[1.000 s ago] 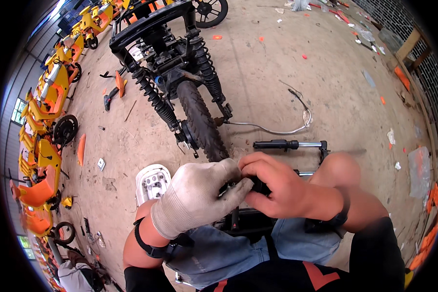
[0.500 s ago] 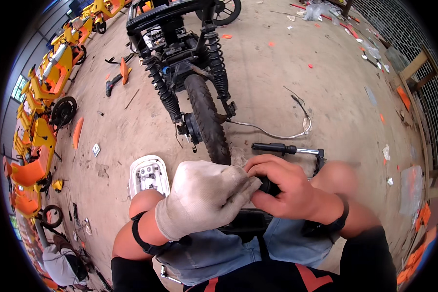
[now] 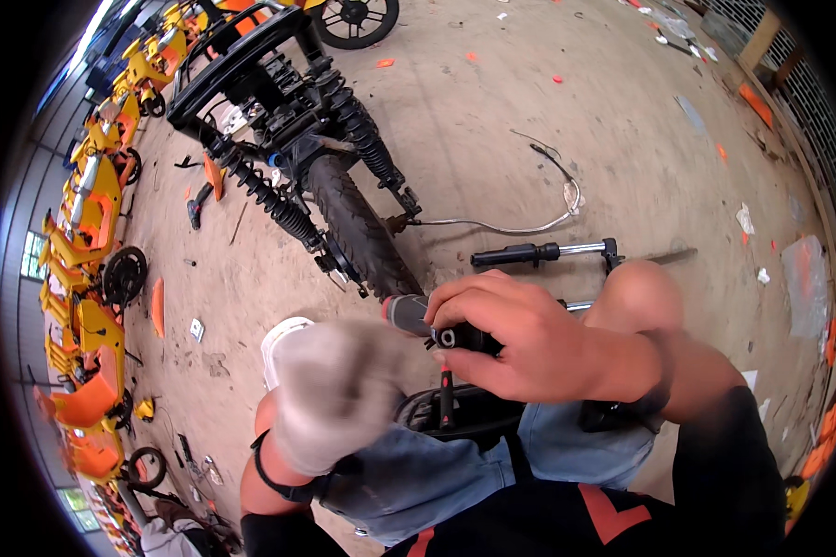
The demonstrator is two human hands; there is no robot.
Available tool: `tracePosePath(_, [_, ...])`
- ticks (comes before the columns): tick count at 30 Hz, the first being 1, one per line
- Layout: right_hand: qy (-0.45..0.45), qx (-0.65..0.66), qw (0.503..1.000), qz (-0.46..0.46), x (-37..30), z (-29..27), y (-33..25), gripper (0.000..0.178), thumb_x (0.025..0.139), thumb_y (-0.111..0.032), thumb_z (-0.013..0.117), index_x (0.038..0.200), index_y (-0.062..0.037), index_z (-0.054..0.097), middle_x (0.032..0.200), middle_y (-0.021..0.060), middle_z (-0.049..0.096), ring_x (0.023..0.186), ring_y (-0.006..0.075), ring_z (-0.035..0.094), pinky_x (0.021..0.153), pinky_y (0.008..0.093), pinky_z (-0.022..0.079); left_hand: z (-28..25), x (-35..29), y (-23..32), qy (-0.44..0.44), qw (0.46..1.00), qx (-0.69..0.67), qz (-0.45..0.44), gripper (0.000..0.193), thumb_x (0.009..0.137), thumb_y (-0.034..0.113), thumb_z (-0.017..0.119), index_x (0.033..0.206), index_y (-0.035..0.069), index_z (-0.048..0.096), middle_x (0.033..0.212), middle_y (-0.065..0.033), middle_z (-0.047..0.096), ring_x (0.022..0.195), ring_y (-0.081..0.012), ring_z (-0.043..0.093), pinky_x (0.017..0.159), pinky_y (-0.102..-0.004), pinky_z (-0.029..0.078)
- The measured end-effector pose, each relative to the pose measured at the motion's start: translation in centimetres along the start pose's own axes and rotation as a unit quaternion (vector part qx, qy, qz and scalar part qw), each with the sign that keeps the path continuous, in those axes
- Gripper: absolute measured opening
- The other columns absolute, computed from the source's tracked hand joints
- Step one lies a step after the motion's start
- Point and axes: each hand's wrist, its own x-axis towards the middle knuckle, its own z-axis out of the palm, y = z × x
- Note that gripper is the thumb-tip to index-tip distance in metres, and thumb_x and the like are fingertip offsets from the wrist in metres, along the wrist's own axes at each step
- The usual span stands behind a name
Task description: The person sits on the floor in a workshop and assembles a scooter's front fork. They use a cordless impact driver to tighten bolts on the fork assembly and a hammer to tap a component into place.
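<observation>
My right hand (image 3: 529,343) is bare and wrapped round a black cylindrical part (image 3: 448,339), whose round end with a pale ring and a hole faces out between thumb and fingers. A grey cylinder with a reddish edge (image 3: 404,314) shows just past the fingertips; what it belongs to is hidden. Below the hand, a red-and-black handle (image 3: 447,399) stands between my knees, over a black thing with a curved edge. My left hand (image 3: 339,395), in a whitish knit glove, is apart from the right, above my left knee. Motion blurs its fingers.
Ahead stands a stripped scooter frame with a rear tire (image 3: 358,218) and two coil shocks. A fork leg (image 3: 539,252) and a cable (image 3: 492,225) lie to its right. A white tray (image 3: 279,343) is partly behind my left hand. Yellow scooters (image 3: 93,343) line the left.
My left hand has come away from the right one and moved left and down. The black part stays in my right hand, its end now exposed. The view has shifted and tilted.
</observation>
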Motion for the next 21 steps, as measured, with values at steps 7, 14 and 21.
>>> tracePosePath(7, [-0.027,0.040,0.995,0.088,-0.6,0.3,1.0,0.022,0.084,-0.008,0.074,0.100,0.0014,0.063,0.106,0.0161,0.067,0.097,0.0369,0.065,0.084,0.0416,0.052,-0.6,1.2,-1.5,0.008,0.939,-0.176,-0.297,0.021,0.105,0.018,0.056,0.096,0.000,0.063,0.072,0.0014,0.052,0.060,-0.0035,0.043,0.054,-0.0203,0.033])
tracePosePath(14, [-0.011,0.010,0.992,0.122,0.3,0.6,0.3,0.023,0.081,-0.006,0.078,0.098,0.0030,0.066,0.107,0.0181,0.069,0.092,0.0331,0.069,0.082,0.0373,0.054,-9.5,-2.5,-6.3,0.295,0.874,-0.248,-0.295,0.024,0.107,0.024,0.052,0.103,0.003,0.061,0.069,0.0025,0.046,0.055,-0.0051,0.038,0.050,-0.0208,0.027])
tracePosePath(21, [-0.033,0.009,0.972,0.232,0.9,0.9,-1.2,0.020,0.076,0.002,0.075,0.095,0.0039,0.068,0.105,0.0144,0.069,0.095,0.0236,0.067,0.087,0.0338,0.053,-7.7,-30.8,-26.5,0.291,0.634,-0.253,-0.670,0.032,0.093,0.039,0.068,0.078,0.010,0.066,0.059,-0.0001,0.055,0.043,-0.0125,0.047,0.041,-0.0290,0.037])
